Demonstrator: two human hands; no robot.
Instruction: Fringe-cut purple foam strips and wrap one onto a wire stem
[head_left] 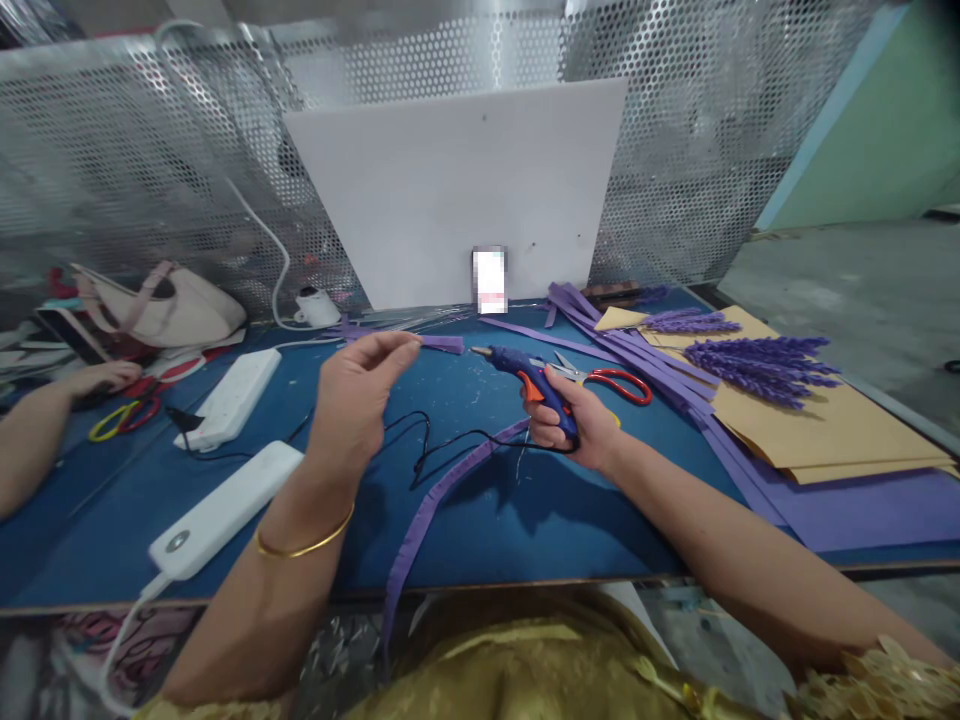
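Observation:
My right hand (pixel 562 415) grips a blue hot glue gun (pixel 517 365) with an orange trigger. Its nozzle points left, close to the end of a short purple paper strip (pixel 444 344). That strip juts out from the pinched fingertips of my left hand (pixel 364 385), apart from the nozzle. Below the glue gun, a long fringed purple strip (pixel 424 525) curves down over the table's front edge. The gun's black cord (pixel 450 437) runs left across the blue table (pixel 592 535). Scissors with red handles (pixel 619 383) lie just behind my right hand.
Two white power strips (pixel 225 510) lie on the left. Beyond them are yellow-and-red scissors (pixel 127 415), another person's hand (pixel 105 378) and a pale handbag (pixel 172 305). Purple strips (pixel 637 355), tan sheets (pixel 832 430) and purple flower sprigs (pixel 765 370) cover the right. A white board (pixel 465 190) stands behind.

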